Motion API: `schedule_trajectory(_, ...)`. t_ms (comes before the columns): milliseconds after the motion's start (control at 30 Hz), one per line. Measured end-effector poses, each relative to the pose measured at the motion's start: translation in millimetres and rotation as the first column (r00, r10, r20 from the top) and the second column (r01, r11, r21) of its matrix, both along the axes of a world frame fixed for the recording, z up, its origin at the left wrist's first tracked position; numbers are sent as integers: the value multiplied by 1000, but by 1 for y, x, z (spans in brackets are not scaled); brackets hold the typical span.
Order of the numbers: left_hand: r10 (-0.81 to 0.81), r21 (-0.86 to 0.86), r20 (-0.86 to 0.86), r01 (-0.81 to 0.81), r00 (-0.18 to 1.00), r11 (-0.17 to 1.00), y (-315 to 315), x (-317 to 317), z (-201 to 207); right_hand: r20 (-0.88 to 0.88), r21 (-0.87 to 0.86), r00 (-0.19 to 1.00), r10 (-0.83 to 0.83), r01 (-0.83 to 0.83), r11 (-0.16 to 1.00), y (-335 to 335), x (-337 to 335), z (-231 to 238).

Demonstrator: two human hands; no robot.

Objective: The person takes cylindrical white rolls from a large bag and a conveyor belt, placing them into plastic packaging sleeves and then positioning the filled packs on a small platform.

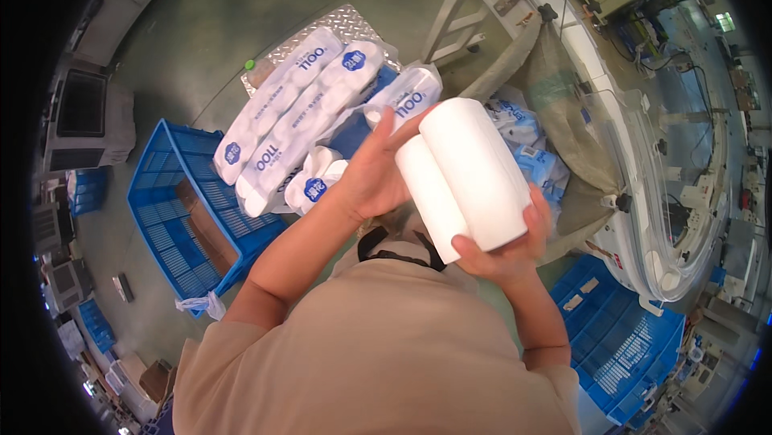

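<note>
Two long white paper rolls, side by side and without printed wrap, are held in front of me at a tilt. My left hand is at their far left end, its fingers reaching partly behind them and out of sight. Around the near right end my right hand is closed, thumb on the front and fingers along the side. Just beyond my left hand lie several clear-wrapped packs of toilet rolls with blue print. Some loose white rolls show below these packs.
A blue plastic crate stands at left, and another blue crate at lower right. A cloth chute with blue-white packages hangs beside a curved white conveyor frame on the right. A metal tread plate sits beyond the packs.
</note>
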State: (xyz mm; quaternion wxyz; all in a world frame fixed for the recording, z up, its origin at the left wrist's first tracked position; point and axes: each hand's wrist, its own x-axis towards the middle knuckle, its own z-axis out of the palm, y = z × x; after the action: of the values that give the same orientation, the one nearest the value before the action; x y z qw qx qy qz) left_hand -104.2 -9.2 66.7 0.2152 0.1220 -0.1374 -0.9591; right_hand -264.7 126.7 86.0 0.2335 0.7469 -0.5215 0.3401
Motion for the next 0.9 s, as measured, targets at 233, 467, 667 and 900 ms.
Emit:
schedule_trajectory(233,-73,-111,129,87,989,990,11,-28,-24,23,23,999,50,-50,998,15,-10,4)
schedule_trajectory(467,-147,-18,66,148,987,989,59,-112,-4,653,110,747,-129,75,991,77,-96,23)
schedule_trajectory(667,-291,-16,89,294,953,956,121,-199,14,944,156,-291,-157,-25,987,148,-213,24)
schedule_trajectory(900,-300,366,332,171,894,915,151,-248,-9,923,283,-342,-179,284,916,288,-360,48)
